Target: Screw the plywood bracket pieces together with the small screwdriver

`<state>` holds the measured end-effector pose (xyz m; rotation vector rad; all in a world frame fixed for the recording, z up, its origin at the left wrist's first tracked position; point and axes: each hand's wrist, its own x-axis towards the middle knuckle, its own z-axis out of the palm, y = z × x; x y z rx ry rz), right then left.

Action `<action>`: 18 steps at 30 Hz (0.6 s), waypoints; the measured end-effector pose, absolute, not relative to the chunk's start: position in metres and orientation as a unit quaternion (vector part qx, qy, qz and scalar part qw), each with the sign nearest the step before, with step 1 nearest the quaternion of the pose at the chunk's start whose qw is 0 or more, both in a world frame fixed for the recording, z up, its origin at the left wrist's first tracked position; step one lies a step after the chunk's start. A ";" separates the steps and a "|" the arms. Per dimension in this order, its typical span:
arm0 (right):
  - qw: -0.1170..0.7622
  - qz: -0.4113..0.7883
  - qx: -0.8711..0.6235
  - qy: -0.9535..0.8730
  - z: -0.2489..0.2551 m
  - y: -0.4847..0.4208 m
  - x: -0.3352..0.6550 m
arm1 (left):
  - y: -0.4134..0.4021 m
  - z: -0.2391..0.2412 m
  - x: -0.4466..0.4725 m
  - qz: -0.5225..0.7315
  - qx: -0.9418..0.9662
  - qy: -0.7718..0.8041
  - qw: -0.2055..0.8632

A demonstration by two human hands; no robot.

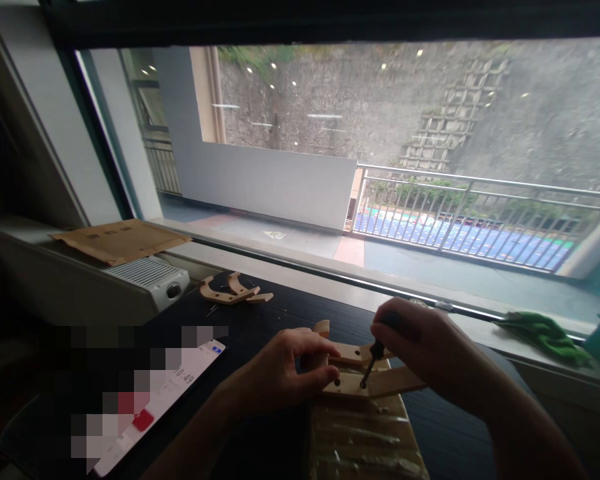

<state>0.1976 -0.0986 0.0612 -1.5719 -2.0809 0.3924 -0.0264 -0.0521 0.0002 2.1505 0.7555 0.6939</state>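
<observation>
My right hand (425, 333) is wrapped round the handle of a screwdriver (373, 365). The screwdriver leans slightly, its tip down at a hole in a pale wooden piece (349, 384). My left hand (283, 363) pinches the left part of this wooden assembly between thumb and fingers. A second wooden strip (349, 353) with a dark hole runs behind the first, and a curved wooden end (322, 327) rises at the left. Under the pieces lies a tape-wrapped cardboard box (363, 440). My fingers hide part of the wood.
Several curved wooden parts (230, 291) lie at the back of the dark table (295, 313), small metal bits beside them. A phone (173, 400) lies at left. A brown envelope (125, 241) rests on a white unit (145, 293). A green cloth (543, 337) is on the windowsill.
</observation>
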 end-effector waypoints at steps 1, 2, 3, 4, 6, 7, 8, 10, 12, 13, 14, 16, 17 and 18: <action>0.250 0.141 -0.583 -0.760 0.060 -0.098 0.199 | -0.052 0.000 -0.026 0.270 0.837 0.296 0.372; 0.251 0.137 -0.588 -0.756 0.058 -0.097 0.199 | -0.052 0.000 -0.026 0.270 0.836 0.299 0.374; 0.255 0.134 -0.594 -0.752 0.056 -0.097 0.200 | -0.052 0.000 -0.027 0.270 0.834 0.301 0.377; 0.259 0.131 -0.599 -0.746 0.056 -0.097 0.200 | -0.051 0.000 -0.027 0.269 0.832 0.302 0.380; 0.261 0.126 -0.607 -0.740 0.058 -0.096 0.199 | -0.050 -0.001 -0.028 0.266 0.826 0.307 0.390; 0.252 0.123 -0.609 -0.742 0.062 -0.097 0.198 | -0.049 -0.002 -0.029 0.264 0.823 0.310 0.397; 0.234 0.121 -0.608 -0.749 0.068 -0.097 0.197 | -0.049 -0.003 -0.030 0.263 0.818 0.312 0.405; 0.174 0.120 -0.598 -0.773 0.084 -0.098 0.195 | -0.047 -0.005 -0.033 0.263 0.805 0.318 0.427; 0.120 0.116 -0.581 -0.797 0.100 -0.100 0.190 | -0.045 -0.007 -0.036 0.257 0.788 0.333 0.449; 0.100 0.107 -0.570 -0.809 0.107 -0.101 0.187 | -0.044 -0.008 -0.037 0.254 0.781 0.342 0.456; 0.082 0.095 -0.560 -0.819 0.112 -0.101 0.183 | -0.043 -0.009 -0.038 0.251 0.777 0.348 0.461; 0.052 0.077 -0.540 -0.836 0.117 -0.101 0.174 | -0.041 -0.010 -0.040 0.245 0.773 0.347 0.470; 0.039 0.070 -0.534 -0.842 0.118 -0.101 0.170 | -0.041 -0.010 -0.040 0.242 0.774 0.343 0.475; 0.031 0.065 -0.532 -0.844 0.118 -0.101 0.166 | -0.040 -0.010 -0.040 0.240 0.774 0.338 0.479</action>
